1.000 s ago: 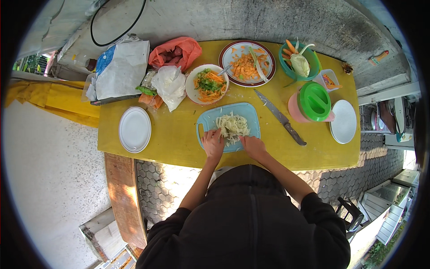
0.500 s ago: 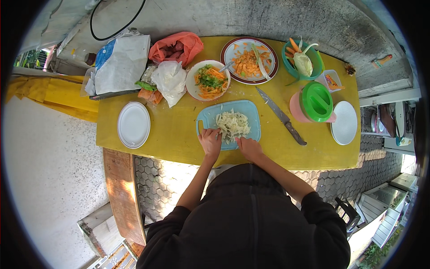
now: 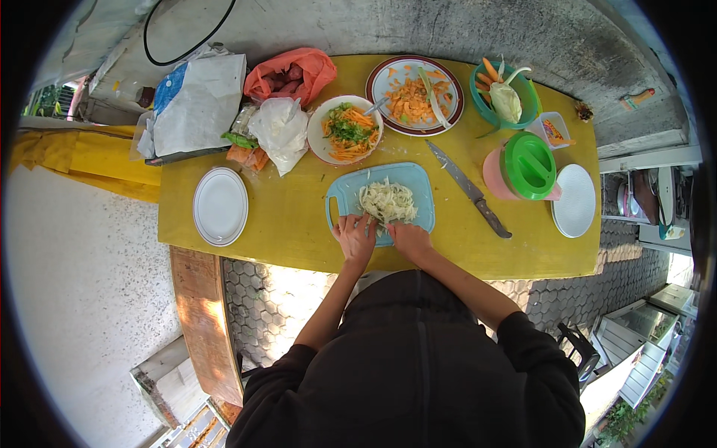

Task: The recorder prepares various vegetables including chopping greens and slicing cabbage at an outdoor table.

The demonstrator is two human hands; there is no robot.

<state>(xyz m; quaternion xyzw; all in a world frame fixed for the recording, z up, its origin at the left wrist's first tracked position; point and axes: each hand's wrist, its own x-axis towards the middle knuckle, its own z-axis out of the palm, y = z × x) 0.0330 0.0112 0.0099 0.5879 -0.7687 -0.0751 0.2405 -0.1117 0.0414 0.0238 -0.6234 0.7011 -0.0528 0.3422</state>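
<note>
Yellow counter (image 3: pixel 299 231). Blue cutting board (image 3: pixel 418 187), near centre, carrying a pile of shredded cabbage (image 3: pixel 386 201). Knife (image 3: pixel 469 190) lying right of the board. Left hand (image 3: pixel 355 237) and right hand (image 3: pixel 408 237), fingers loosely curled, gathering the pile's near edge.

Both bare forearms extend forward from dark sleeves and converge ahead of the torso. Left hand (image 3: pixel 354 237) lies palm down, fingers slightly spread and pointing forward. Right hand (image 3: pixel 409 239) sits just beside it, palm down, fingers loosely curled. The hands are near each other, not touching. Neither is closed in a grasp.
</note>
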